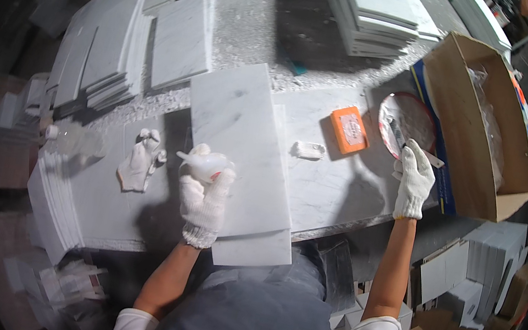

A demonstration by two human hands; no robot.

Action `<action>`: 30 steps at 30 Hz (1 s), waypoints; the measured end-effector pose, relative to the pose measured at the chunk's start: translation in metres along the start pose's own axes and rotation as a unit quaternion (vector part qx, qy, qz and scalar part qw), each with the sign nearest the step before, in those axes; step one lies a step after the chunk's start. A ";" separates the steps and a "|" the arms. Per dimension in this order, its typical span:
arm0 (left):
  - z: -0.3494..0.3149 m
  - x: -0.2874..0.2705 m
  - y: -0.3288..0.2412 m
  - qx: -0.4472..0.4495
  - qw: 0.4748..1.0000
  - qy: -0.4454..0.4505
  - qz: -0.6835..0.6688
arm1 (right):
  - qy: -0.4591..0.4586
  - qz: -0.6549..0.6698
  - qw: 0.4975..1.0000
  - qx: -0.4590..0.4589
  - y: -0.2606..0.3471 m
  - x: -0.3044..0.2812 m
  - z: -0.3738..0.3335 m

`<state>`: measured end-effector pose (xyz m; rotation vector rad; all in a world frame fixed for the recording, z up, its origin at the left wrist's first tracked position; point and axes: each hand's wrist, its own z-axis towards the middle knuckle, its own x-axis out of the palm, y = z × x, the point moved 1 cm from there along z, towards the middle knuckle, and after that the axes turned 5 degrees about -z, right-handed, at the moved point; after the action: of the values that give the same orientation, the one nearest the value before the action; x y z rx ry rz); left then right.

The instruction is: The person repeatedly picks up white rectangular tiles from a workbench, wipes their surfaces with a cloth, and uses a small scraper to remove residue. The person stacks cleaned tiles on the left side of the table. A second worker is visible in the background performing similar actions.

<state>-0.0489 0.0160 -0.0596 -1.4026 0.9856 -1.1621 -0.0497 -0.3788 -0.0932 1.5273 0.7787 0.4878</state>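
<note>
My left hand (202, 196), in a white knit glove, is closed round a small translucent white squeeze bottle (207, 166) whose thin nozzle points left. Beneath it lies a long white marble slab (242, 126) with grey veining, resting on another slab (256, 250) that juts out at the table's front edge. On the right, my gloved right hand (414, 181) has its fingers closed on a putty knife (433, 159) at a round, red-rimmed shallow dish (416, 110). The pale handle end sticks out beside the fingers; the dark part lies over the dish.
An orange sanding block (349, 130) and a folded white cloth (309, 150) lie between my hands. Farther right stands an open cardboard box (489, 127). Tile stacks (368, 14) rise at the back and left (108, 67). A spare glove (142, 161) lies left of the slab.
</note>
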 end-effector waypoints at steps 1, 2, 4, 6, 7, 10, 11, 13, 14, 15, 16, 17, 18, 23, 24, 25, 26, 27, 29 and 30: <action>0.000 0.000 0.000 0.018 1.000 0.009 0.011 | 0.007 0.011 1.000 0.016 0.003 0.005 -0.002; 0.001 -0.001 0.001 0.031 0.999 0.004 0.025 | 0.034 0.046 0.998 0.024 0.006 0.012 -0.006; 0.003 0.000 0.002 0.087 0.992 0.010 0.085 | 0.046 0.062 0.997 0.025 0.011 0.039 -0.007; 0.002 0.001 0.005 0.091 0.994 -0.001 0.068 | 0.122 0.119 0.985 0.023 0.014 0.064 -0.019; 0.001 0.001 0.006 0.090 0.993 -0.001 0.074 | 0.144 0.138 0.980 0.011 0.015 0.081 -0.023; -0.001 0.001 0.006 0.102 0.990 -0.005 0.101 | 0.214 0.140 0.965 0.062 0.025 0.125 -0.031; -0.001 0.001 0.007 0.097 0.990 -0.006 0.099 | 0.223 0.130 0.964 0.058 0.029 0.137 -0.034; -0.001 0.000 0.007 0.099 0.990 -0.005 0.102 | 0.224 0.106 0.968 0.050 0.038 0.160 -0.039; -0.001 0.000 0.008 0.105 0.989 -0.004 0.108 | 0.235 0.108 0.965 0.054 0.042 0.168 -0.041; -0.001 0.000 0.008 0.122 0.985 0.001 0.125 | 0.229 0.087 0.968 0.052 0.046 0.177 -0.042; 0.000 -0.001 0.009 0.113 0.987 -0.001 0.116 | 0.223 0.065 0.971 0.050 0.050 0.184 -0.043; 0.001 -0.001 0.010 0.115 0.986 0.002 0.119 | 0.222 0.055 0.972 0.050 0.053 0.189 -0.045; 0.001 -0.002 0.010 0.124 0.983 0.004 0.137 | 0.221 0.045 0.973 0.051 0.055 0.193 -0.046; 0.000 -0.002 0.009 0.091 0.989 0.011 0.114 | 0.200 0.014 0.979 0.021 0.055 0.206 -0.049; 0.000 -0.001 0.008 0.096 0.986 0.011 0.134 | 0.195 0.005 0.981 0.019 0.051 0.207 -0.049; -0.001 0.000 0.007 0.073 0.992 0.009 0.104 | 0.194 0.000 0.981 0.008 0.047 0.208 -0.049; -0.001 0.000 0.006 0.059 0.994 0.009 0.093 | 0.196 0.004 0.980 -0.026 0.044 0.209 -0.048; -0.002 0.001 0.004 0.060 0.993 0.009 0.100 | 0.179 -0.025 0.982 -0.056 0.039 0.211 -0.046; -0.002 0.003 0.002 0.047 0.995 0.006 0.086 | 0.151 -0.066 0.973 -0.161 0.033 0.216 -0.043; -0.002 0.003 0.002 0.055 0.993 0.007 0.106 | 0.125 -0.092 0.956 -0.250 0.032 0.217 -0.042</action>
<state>-0.0501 0.0123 -0.0606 -1.1738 1.0380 -1.0514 0.0734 -0.1929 -0.0883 0.9238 0.9008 0.6865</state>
